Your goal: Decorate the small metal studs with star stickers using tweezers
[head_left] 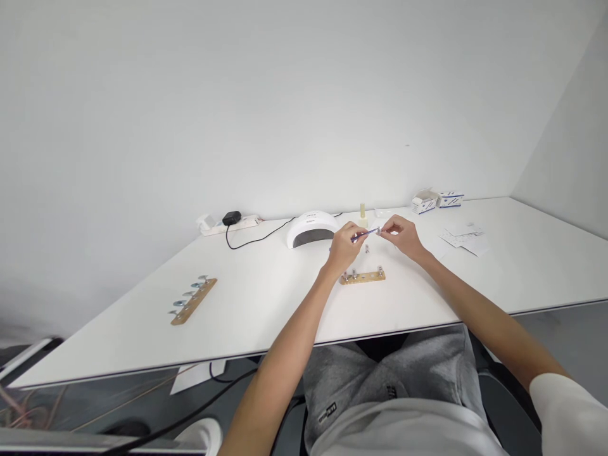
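Bright, even, cool light seems to fall from above, leaving the table (pixel 266 304) nearly washed out and the wall (pixel 304 107) pale grey. Shadows on the table are faint and soft; the lamp's (pixel 311 220) hollow and the floor (pixel 156 399) are darker. The wide lens stretches the table towards the edges. Cables (pixel 35 411) at lower left look soft; the piece (pixel 379 231) in the right hand (pixel 400 235) is too small to resolve.

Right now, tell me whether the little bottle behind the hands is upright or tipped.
Upright: the bottle stands on the table, its narrow top pointing up, beyond the left hand.
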The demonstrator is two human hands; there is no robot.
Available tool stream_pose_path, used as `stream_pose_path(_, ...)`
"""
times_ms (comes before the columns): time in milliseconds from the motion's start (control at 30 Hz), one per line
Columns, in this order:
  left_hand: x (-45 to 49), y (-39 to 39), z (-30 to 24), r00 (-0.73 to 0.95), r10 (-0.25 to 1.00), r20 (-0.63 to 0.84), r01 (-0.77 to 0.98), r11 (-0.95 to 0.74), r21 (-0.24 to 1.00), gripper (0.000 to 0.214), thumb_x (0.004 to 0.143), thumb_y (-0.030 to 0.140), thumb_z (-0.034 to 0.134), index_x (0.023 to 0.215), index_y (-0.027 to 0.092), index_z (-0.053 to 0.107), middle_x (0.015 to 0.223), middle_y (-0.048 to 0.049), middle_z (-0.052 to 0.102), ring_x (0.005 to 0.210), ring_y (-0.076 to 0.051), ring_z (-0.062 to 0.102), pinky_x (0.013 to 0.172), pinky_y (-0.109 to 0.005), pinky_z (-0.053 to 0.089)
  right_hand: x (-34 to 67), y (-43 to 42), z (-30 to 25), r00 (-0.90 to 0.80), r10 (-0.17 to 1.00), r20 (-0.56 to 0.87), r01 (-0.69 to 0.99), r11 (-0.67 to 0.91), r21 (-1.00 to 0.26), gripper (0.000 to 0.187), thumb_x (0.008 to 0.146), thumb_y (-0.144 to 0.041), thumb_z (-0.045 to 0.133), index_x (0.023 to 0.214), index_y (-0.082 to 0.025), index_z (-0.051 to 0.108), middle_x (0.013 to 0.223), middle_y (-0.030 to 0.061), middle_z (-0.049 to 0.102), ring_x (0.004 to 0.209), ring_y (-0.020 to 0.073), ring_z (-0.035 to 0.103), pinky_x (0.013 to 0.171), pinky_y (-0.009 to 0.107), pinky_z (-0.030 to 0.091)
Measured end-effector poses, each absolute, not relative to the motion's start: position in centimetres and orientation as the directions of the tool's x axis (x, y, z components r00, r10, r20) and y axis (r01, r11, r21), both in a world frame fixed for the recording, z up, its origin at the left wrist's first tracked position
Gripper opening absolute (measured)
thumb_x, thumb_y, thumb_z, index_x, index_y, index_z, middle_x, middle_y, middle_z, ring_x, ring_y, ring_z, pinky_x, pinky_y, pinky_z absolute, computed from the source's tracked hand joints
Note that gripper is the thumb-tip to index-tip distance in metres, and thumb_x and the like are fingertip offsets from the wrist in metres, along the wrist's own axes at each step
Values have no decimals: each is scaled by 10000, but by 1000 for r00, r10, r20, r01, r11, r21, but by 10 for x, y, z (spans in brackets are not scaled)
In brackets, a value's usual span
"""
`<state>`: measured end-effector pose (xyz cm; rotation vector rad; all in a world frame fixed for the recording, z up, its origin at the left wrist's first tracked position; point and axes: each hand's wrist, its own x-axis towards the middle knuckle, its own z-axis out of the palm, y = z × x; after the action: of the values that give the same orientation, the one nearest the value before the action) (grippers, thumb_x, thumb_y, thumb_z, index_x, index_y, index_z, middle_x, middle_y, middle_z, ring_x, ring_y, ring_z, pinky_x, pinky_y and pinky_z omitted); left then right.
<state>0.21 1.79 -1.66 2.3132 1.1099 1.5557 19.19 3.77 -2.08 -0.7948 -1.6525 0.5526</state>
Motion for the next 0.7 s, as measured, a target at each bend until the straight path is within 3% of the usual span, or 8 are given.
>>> stream_pose_path(700, 2, 17, -15, 184, 623, 760, 495, -727, 476, 60, 818, 194, 618, 830, 178, 674, 773, -16, 585, 672, -106, 555, 608, -224, 463, 192, 39, -21, -112, 739, 664, 205, 671, -712, 303, 669, -449, 739, 633, -204, 563, 692, 20, 567, 632, 152, 558, 651, 343, 507)
